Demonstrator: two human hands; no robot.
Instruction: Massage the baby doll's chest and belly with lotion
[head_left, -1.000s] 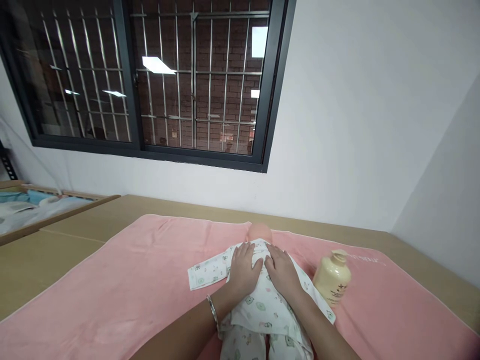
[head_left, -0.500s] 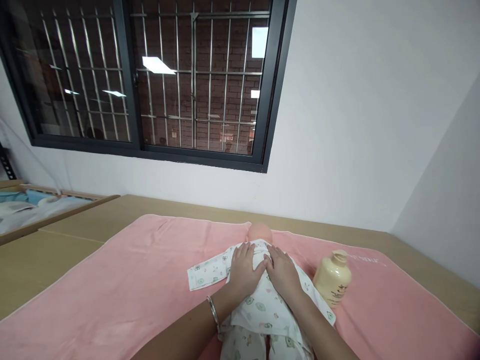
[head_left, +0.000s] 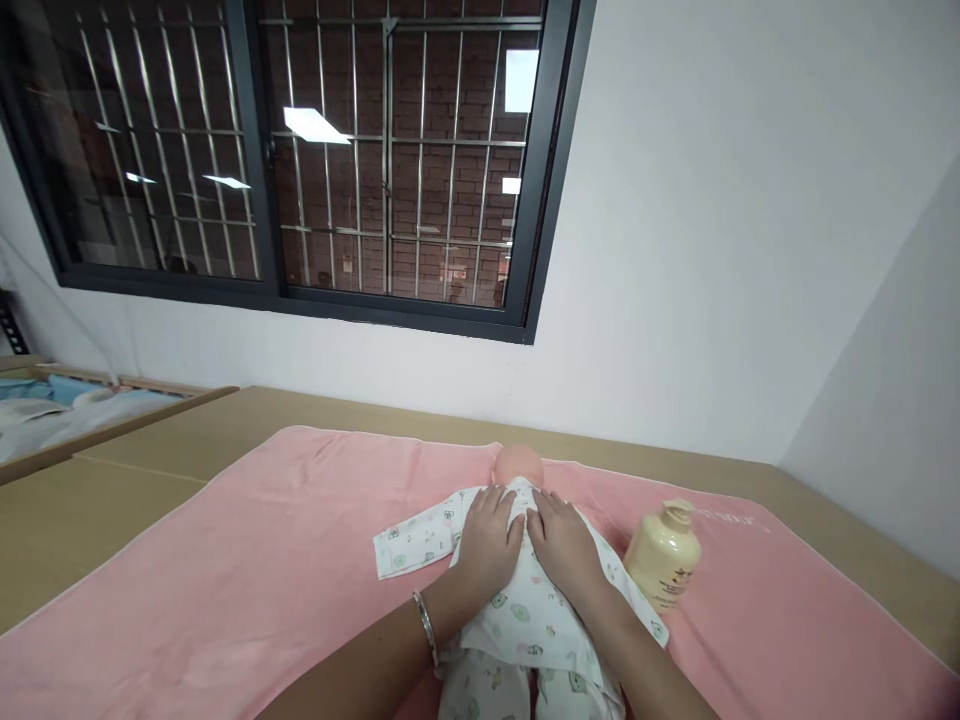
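Doll: a baby doll is laid on its back near the middle of the pink towel, head toward the far wall and legs toward the near edge of the view.
Head: only the bare, peach-coloured top is seen, just beyond the fingertips.
Garment: a white baby suit printed with small green and pink figures is worn; the front is closed over the chest, and the trouser legs are cut off by the lower edge.
Sleeve: one sleeve is spread flat to the left on the towel.
Left hand: the left hand is laid palm down on the left of the doll's chest, fingers straight and held close together, clamped on nothing.
Right hand: the right hand is laid flat on the right of the chest, fingers likewise together and extended; the two thumbs are nearly touching at the middle.
Bracelet: a silver bangle is worn on the left wrist.
Bottle: a cream pump bottle is stood just right of the doll, apart from the right hand.
Towel: the pink towel is spread over a tan surface.
Background: a barred window is set in the white far wall.
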